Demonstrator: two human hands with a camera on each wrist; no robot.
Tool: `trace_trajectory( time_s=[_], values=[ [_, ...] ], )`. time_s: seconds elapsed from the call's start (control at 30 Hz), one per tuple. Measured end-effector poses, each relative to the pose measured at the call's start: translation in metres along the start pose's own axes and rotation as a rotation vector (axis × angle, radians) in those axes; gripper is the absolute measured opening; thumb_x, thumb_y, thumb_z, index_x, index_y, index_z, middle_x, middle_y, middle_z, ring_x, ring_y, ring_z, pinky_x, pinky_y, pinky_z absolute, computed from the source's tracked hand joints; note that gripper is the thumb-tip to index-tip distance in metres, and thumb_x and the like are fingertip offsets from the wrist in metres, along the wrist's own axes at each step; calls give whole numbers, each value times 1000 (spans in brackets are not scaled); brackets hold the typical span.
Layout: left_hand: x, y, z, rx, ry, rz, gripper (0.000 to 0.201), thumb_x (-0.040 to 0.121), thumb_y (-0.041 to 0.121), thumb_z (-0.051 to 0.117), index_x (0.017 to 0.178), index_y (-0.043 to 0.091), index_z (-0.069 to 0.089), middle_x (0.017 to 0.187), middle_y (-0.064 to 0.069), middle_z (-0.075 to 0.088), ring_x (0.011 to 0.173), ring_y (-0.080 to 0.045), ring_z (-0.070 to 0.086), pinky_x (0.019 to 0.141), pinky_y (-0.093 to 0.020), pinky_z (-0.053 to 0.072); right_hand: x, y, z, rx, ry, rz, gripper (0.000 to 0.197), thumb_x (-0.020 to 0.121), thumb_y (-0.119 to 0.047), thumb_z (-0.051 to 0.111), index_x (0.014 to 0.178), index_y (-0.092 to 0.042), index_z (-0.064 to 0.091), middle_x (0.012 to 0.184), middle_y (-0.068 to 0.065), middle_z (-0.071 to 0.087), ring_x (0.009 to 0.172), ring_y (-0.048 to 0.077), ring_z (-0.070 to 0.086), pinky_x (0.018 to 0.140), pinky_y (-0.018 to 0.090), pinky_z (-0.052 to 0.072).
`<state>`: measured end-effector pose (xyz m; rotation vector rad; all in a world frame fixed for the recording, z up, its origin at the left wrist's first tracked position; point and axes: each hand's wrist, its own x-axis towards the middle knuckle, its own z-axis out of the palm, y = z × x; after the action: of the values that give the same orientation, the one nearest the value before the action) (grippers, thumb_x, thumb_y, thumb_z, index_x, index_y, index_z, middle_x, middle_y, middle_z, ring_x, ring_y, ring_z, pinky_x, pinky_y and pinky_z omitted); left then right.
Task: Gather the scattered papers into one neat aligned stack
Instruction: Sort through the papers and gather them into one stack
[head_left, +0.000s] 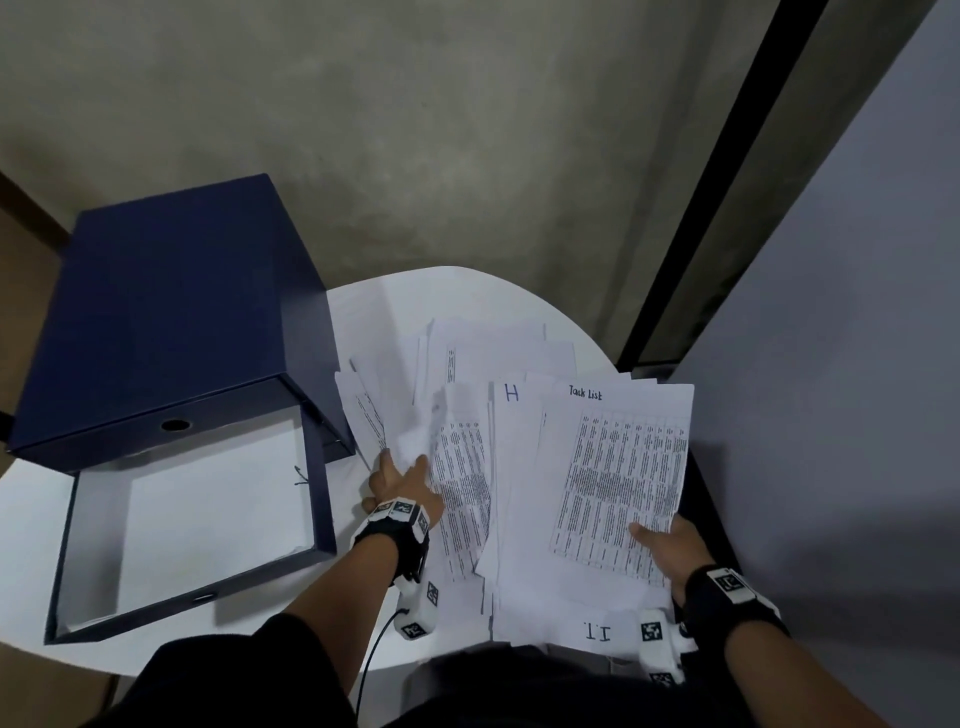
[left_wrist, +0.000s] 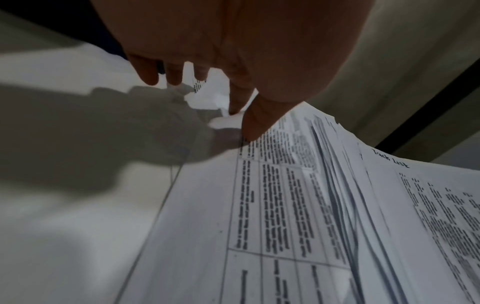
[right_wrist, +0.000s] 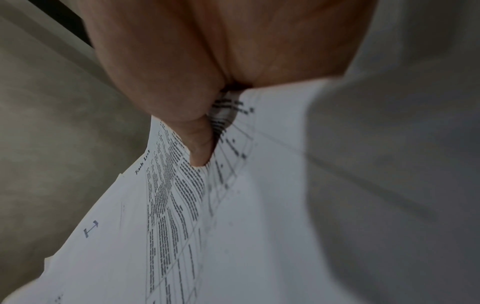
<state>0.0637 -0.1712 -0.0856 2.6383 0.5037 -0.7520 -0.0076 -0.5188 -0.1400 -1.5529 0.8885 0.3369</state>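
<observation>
Printed white papers lie fanned across a white round table (head_left: 31, 525). My right hand (head_left: 655, 538) grips a thick uneven stack (head_left: 613, 467) at its near right edge and holds it above the table. The thumb (right_wrist: 200, 148) presses on the top sheet headed "Task List", and the fingers are hidden underneath. My left hand (head_left: 402, 475) reaches with fairly straight fingers into the loose sheets (head_left: 462, 467) left of the stack. Its thumb (left_wrist: 250, 129) touches a printed table sheet (left_wrist: 272, 195), and a curled sheet (head_left: 415, 441) covers the fingertips. More sheets (head_left: 493, 348) lie farther back.
A dark blue box file (head_left: 171, 312) stands on the table's left side, its open front part (head_left: 67, 571) lying flat with a white sheet inside. A grey wall and a dark vertical frame (head_left: 727, 182) rise behind and to the right. The table's near edge is by my body.
</observation>
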Motion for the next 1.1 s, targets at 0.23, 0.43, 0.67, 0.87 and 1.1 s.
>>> trace_trajectory(
  time_s=[0.23,0.43,0.67,0.87,1.1],
  values=[
    [10,9,-5,-113,-47,67,74,88,35,47,148,44,5,158,-7,14,143,-31,22,113,-50,28,7,8,-1,-79,21,19,60,83,-21,77,136,-8,52,137,9,60,126,33,56,108,56,42],
    [20,8,-15,-202,95,-24,98,79,39,68,151,15,5,157,-9,23,138,-37,32,111,-52,30,-7,-5,2,-79,22,-10,51,88,-11,72,135,-4,53,134,12,60,126,33,55,110,53,40],
    [5,22,-9,-34,132,90,85,83,17,62,150,17,9,129,-10,54,117,-29,54,98,-39,40,15,13,2,-93,-23,-11,93,69,-44,81,146,-13,41,149,8,49,134,31,49,111,55,39],
    [-4,34,-31,-481,98,-20,58,84,13,63,137,11,41,113,-14,58,80,-21,59,60,-24,47,27,19,-3,-148,-32,-4,110,55,-57,85,146,-17,40,150,5,48,134,29,49,110,55,41],
    [-27,39,-81,-426,309,55,26,88,18,58,107,3,68,103,-16,69,89,-34,65,68,-31,51,-25,-35,18,-283,-91,-77,47,94,-22,64,139,-16,50,139,3,58,128,27,54,112,45,40]
  ],
)
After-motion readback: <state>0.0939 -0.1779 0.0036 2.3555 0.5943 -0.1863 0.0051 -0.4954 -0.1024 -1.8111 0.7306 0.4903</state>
